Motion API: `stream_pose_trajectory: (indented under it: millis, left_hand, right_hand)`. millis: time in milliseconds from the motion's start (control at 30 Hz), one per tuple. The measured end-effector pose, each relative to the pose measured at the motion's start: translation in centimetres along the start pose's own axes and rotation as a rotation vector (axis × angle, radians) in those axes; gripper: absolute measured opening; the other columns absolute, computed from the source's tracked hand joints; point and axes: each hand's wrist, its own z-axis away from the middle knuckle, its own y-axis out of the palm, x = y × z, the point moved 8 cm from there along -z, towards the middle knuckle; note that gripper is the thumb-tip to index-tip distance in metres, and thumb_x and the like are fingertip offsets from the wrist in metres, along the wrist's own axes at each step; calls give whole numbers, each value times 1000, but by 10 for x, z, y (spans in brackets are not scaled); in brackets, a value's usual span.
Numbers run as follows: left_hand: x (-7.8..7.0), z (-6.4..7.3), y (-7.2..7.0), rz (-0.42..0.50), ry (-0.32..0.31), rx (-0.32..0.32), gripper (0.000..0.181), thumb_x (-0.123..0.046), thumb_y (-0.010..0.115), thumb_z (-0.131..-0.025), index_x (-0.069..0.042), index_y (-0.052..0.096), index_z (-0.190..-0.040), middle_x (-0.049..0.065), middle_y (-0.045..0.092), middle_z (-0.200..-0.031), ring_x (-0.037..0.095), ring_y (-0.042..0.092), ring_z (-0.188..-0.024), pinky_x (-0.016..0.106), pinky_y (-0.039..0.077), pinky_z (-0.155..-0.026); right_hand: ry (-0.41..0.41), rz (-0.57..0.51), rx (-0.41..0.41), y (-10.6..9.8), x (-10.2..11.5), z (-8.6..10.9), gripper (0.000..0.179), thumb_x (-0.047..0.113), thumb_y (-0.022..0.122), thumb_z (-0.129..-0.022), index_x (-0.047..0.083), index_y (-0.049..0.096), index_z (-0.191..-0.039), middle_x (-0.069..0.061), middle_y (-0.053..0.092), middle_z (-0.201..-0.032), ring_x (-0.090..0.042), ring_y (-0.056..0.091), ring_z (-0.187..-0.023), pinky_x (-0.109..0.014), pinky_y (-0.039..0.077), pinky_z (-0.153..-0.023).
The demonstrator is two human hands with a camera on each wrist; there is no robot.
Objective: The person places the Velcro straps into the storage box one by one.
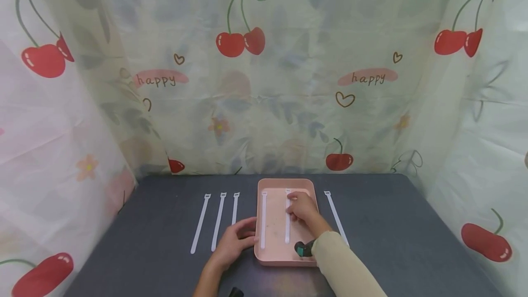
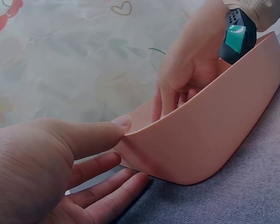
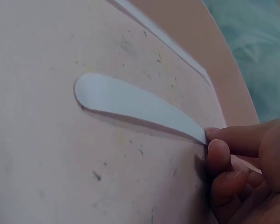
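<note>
The left hand (image 2: 51,156), fingers parted, is rested against the pink tray (image 2: 210,130); a white strap (image 3: 135,102), likely light, bendy, is pinched by the right hand (image 1: 303,207), best near its buckle (image 1: 288,190).

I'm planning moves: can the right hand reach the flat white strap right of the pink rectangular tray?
Probably, though the right hand pinches another flat white strap inside the tray; the outer strap lies mostly uncovered.

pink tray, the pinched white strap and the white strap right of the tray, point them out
pink tray (image 1: 275,223): head view, bare floor between two straps
pinched white strap (image 3: 140,102): right wrist view, middle of its flat length
white strap right of the tray (image 1: 336,215): head view, mid-length
</note>
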Motion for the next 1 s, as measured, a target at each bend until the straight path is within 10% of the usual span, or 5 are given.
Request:
stream_pose_trajectory:
  millis: [667,1000]
  left_hand:
    - [-23,8,3,13,10,9,53,-1,70,-87,9,50,-135,28,58,-121,41,59,-109,42,51,-88]
    - [-2,0,2,54,2,22,56,-6,72,-87,4,50,-138,23,59,-125,35,60,-110,38,51,-88]
  right_hand:
    - [-52,134,23,19,20,12,50,-2,72,-81,3,61,-129,-9,60,-66,-14,49,-38,-25,40,-39]
    - [-134,208,18,30,27,9,49,1,76,-76,5,65,-124,-13,66,-100,-12,46,-36,-25,40,-38]
